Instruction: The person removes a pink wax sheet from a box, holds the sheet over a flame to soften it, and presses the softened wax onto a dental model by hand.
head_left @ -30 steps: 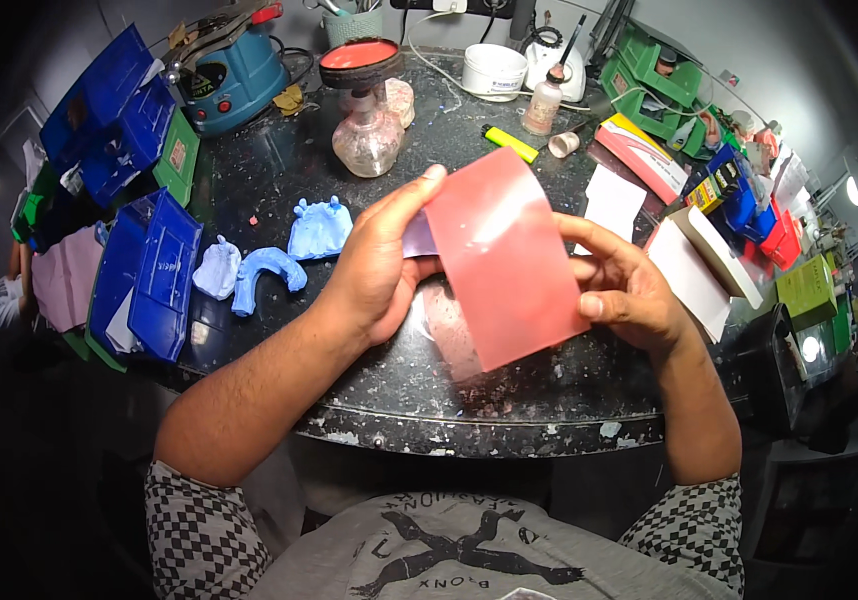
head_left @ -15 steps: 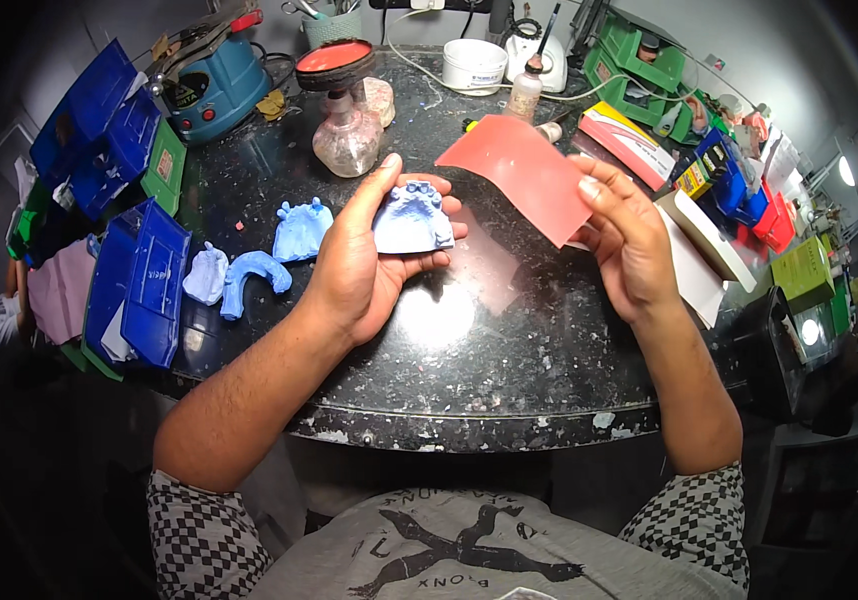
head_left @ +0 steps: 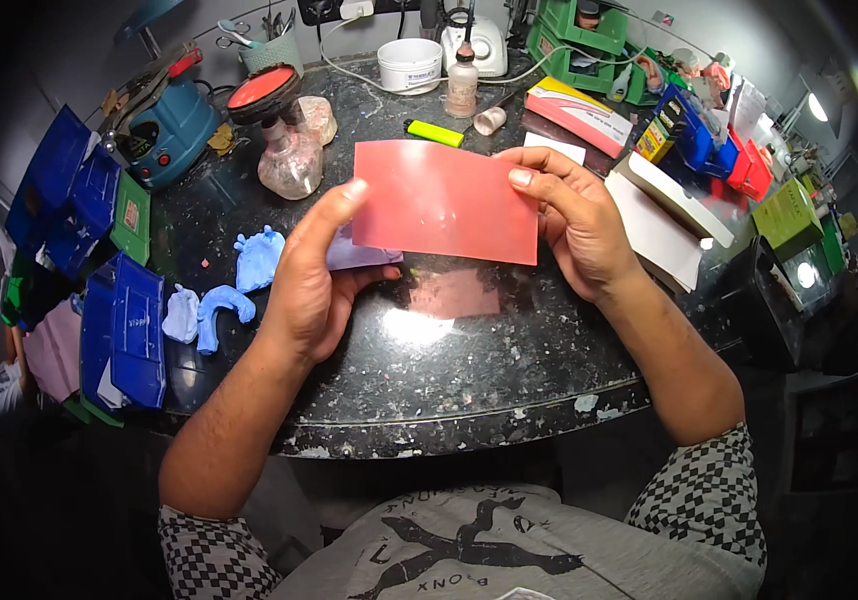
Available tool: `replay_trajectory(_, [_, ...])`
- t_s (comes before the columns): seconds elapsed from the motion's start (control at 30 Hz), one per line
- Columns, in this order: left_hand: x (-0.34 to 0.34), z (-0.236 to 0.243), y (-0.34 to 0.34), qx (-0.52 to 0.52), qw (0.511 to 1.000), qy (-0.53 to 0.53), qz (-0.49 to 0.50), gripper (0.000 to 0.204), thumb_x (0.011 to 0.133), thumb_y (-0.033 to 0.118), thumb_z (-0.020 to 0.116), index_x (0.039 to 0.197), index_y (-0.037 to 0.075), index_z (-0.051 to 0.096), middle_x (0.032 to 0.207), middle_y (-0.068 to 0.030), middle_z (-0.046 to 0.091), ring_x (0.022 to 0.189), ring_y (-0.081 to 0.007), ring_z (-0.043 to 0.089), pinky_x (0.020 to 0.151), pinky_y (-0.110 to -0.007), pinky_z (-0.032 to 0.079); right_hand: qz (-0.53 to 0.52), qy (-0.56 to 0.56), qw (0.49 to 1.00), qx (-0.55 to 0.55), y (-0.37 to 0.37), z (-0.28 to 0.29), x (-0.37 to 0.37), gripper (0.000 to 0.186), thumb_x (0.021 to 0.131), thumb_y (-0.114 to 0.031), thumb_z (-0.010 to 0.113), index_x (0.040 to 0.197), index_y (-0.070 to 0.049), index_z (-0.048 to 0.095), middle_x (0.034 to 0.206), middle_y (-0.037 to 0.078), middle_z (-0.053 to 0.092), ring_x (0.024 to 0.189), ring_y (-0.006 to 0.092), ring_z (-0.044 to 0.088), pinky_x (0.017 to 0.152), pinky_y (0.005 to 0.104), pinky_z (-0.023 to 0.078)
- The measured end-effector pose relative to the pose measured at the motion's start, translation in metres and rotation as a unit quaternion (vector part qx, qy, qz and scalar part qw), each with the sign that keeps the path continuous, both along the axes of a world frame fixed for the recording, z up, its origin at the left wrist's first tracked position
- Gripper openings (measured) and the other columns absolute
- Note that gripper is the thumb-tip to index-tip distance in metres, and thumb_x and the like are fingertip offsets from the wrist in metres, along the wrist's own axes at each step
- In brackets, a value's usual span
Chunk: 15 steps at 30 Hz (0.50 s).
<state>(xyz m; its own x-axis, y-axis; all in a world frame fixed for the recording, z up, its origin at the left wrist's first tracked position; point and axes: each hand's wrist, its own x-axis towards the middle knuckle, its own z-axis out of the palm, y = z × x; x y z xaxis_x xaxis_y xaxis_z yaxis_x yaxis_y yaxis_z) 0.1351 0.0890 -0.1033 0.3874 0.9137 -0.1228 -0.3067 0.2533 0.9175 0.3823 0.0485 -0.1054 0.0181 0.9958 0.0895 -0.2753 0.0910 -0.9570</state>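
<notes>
A thin pink wax sheet (head_left: 446, 200) spans the space between my two hands. My right hand (head_left: 574, 215) pinches its right edge between thumb and fingers. In my left hand (head_left: 317, 275) rests a blue dental cast (head_left: 349, 254), mostly covered by the sheet, and the left thumb lies at the sheet's left edge. Left of that hand, more blue casts stand on the bench: one with tooth stumps (head_left: 260, 258), a curved arch (head_left: 218, 312) and a small pale one (head_left: 180, 313).
Behind stand a glass spirit burner (head_left: 287, 165), a white tub (head_left: 409, 66), a dropper bottle (head_left: 462, 85) and a green lighter (head_left: 434, 133). Blue bins (head_left: 124, 330) line the left. An opened white box (head_left: 654, 220) and a pink-yellow box (head_left: 577, 117) lie right on the black bench (head_left: 379, 390).
The wax sheet has come left and flattened toward me, now in front of the cast. My left thumb has met its edge. The whole view has shifted slightly.
</notes>
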Motion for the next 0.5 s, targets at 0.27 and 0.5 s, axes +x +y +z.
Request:
replay_trajectory(0.27, [-0.002,-0.001,0.003,-0.002,0.999,-0.035,-0.024,0.024,0.095,0.030,0.069,0.111,0.012,0.065,0.099,-0.0019,0.070,0.083,-0.0099,0.066,0.068,-0.027,0.055,-0.025,0.001,1.000,-0.017,-0.001,0.000,-0.003,0.023,0.098,-0.019,0.063,0.115,-0.004,0.062,0.100,0.001,0.068,0.091,0.0068,0.065,0.082,0.0246,0.053])
replay_trajectory(0.5, [-0.002,0.000,0.007,-0.014,0.998,-0.009,-0.053,0.024,0.100,0.029,0.063,0.114,0.010,0.061,0.092,-0.0043,0.068,0.073,-0.0149,0.072,0.047,-0.022,0.048,0.018,-0.049,0.998,-0.022,0.003,0.000,0.009,0.031,0.099,-0.024,0.061,0.125,-0.006,0.062,0.109,0.001,0.068,0.093,0.0058,0.065,0.081,0.0239,0.052])
